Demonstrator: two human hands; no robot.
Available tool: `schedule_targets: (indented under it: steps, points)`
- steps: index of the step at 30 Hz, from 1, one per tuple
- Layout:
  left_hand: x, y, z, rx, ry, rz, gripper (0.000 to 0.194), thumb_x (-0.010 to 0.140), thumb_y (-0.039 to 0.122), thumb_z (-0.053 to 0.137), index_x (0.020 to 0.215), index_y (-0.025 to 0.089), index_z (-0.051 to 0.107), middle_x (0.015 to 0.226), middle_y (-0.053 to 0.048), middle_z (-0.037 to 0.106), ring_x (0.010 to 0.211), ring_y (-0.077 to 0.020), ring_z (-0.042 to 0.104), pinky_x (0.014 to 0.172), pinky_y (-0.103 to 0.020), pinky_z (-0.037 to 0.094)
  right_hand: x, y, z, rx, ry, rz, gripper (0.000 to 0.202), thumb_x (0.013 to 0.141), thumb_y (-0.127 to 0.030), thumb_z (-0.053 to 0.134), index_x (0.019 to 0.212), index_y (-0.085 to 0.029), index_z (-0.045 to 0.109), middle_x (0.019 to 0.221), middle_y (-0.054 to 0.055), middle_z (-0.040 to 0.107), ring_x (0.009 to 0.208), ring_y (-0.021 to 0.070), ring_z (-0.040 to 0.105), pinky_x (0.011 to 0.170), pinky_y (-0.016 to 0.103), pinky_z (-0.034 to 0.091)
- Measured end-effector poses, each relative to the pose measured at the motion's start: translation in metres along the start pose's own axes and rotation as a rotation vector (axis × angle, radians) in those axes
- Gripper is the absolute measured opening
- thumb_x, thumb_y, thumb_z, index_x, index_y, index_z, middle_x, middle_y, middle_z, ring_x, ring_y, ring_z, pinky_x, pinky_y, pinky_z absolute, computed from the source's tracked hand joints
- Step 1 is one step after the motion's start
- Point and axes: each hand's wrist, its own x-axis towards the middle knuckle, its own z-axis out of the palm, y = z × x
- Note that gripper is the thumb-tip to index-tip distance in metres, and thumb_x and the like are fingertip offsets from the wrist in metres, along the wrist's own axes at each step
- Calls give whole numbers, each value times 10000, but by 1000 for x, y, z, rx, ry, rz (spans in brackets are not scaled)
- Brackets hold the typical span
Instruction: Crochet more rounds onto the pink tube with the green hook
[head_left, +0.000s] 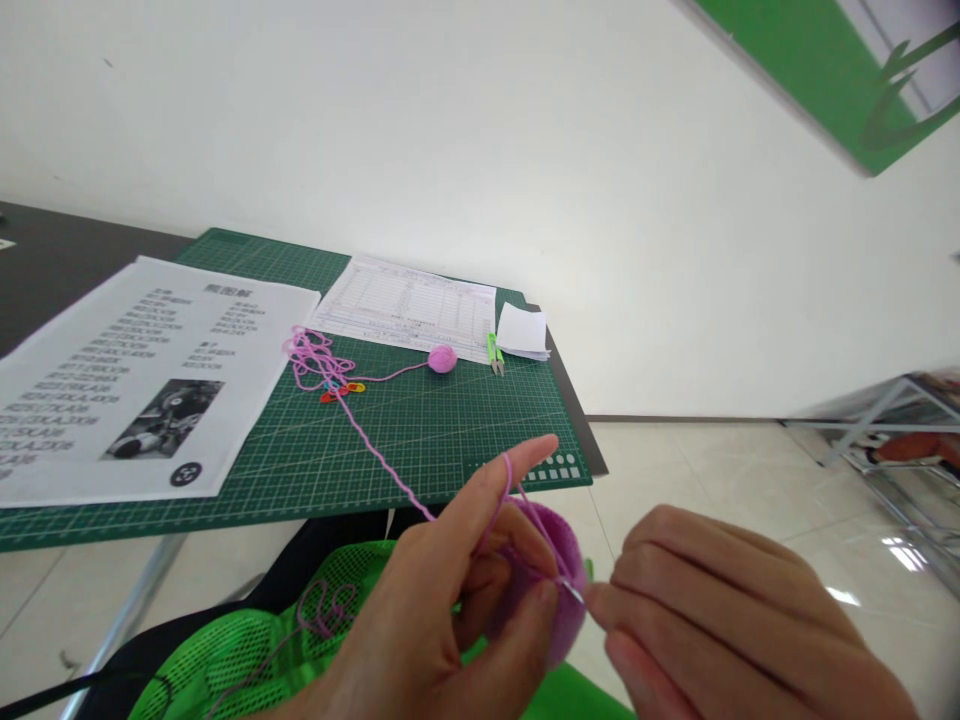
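Note:
A rounded purple crochet piece (pixel 568 540) is pinched between the thumb and fingers of my left hand (pixel 457 580). Pink-purple yarn (pixel 379 455) loops over that hand's raised index finger and trails back onto the mat. My right hand (pixel 712 610) is closed around a thin metal crochet hook (pixel 572 591), whose tip meets the edge of the piece by my left thumb. Most of the hook lies hidden inside the right hand's fingers. On the mat sit a loose yarn tangle (pixel 319 358) and a small pink yarn ball (pixel 442 359).
A green cutting mat (pixel 420 430) covers the table. It carries a printed pattern sheet (pixel 247 400), a form (pixel 409 305), green-handled snips (pixel 495 354), a white paper stack (pixel 523 331) and several coloured stitch markers (pixel 335 393). Green mesh (pixel 225 650) lies over my lap. A metal rack (pixel 892 440) stands right.

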Motion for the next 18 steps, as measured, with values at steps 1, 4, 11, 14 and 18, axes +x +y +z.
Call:
schedule_targets:
  steps: [1,4,11,14,18]
  points:
    - [0,-2,1,30,31,24,584,879,146,648,1366,463,587,762,70,649,492,-56,392,448,-198,242,-1,-1,5,-43,-2,-2,410,1014,-133,474,624,-201,584,563,1,606,623,145,586,593,333,486]
    - [0,-5,6,61,154,72,550,909,168,632,1377,452,582,760,58,669,551,-69,552,516,-158,398,-2,2,27,-36,31,-12,307,958,-100,540,664,-170,591,610,18,611,634,156,542,579,331,479]
    - [2,-3,10,-62,323,-42,651,855,208,738,1425,421,504,794,53,670,570,-71,556,514,-142,411,-10,13,79,66,449,-13,248,1013,-123,405,799,-151,528,693,20,497,634,143,440,538,320,467]
    - [6,-3,-2,-214,218,-182,699,832,245,771,1455,362,476,784,40,651,610,-101,582,565,-187,455,-14,14,83,95,497,-45,220,1039,-206,426,856,-156,538,725,8,490,646,136,483,573,299,538]
    - [11,-4,-17,-343,115,-281,816,729,272,865,1456,286,495,771,8,660,651,-122,578,565,-191,418,-15,13,69,131,423,-36,194,1028,-231,488,878,-165,591,719,8,558,660,144,568,616,304,577]
